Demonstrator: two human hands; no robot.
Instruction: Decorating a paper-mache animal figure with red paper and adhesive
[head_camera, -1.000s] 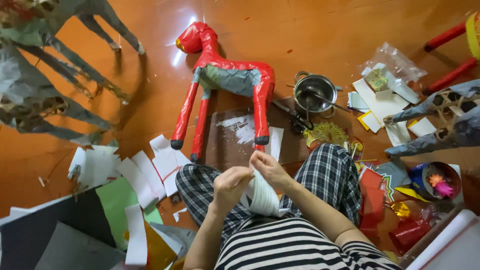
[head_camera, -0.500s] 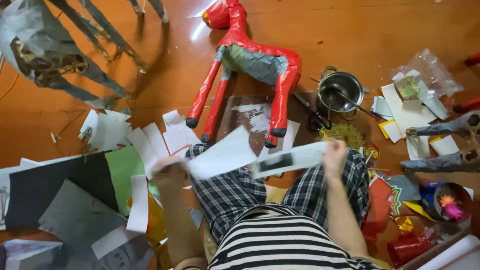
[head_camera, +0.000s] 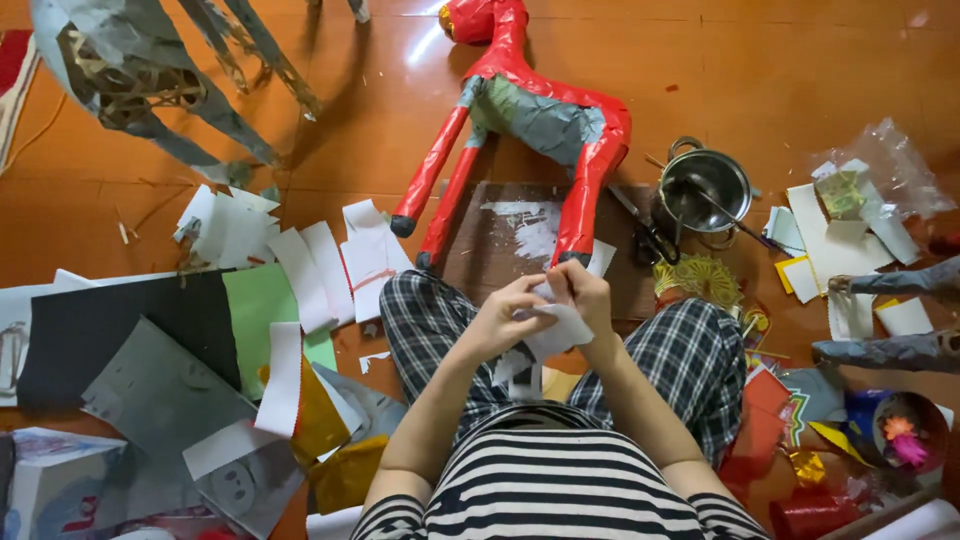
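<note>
**Two hands on one strip of white paper, above a littered floor**

Head view. One person sits cross-legged on the orange-brown floor (head_camera: 800, 60), in checked trousers and a striped top. Both hands meet over the lap. The left hand (head_camera: 505, 318) is closed on the white paper piece (head_camera: 560, 328), its fingers curled over the near edge. The right hand (head_camera: 583, 290) pinches the same piece from above, fingers narrow and bent. The paper is small, plain white, creased and folded between the two hands, with a loose end hanging down toward the striped top. It sits just in front of the trousers, near the hind feet of the red figure.

Counted: one red paper horse figure (head_camera: 540, 110) standing on four legs, part of its body grey and uncovered; one brown board (head_camera: 500, 250) under its hind legs; one steel pot (head_camera: 705, 190) with a stick in it, just right of the figure; one pair of scissors (head_camera: 650, 238) beside the pot. One grey frame figure (head_camera: 130, 80) stands at upper left; parts of two more grey legs (head_camera: 890, 315) show at the right edge. White paper scraps (head_camera: 320, 260) lie scattered at left, too many and too overlapped to count exactly. One black sheet (head_camera: 120, 325), one green sheet (head_camera: 260, 310) and one gold foil piece (head_camera: 318, 420) lie beside the left knee.
</note>
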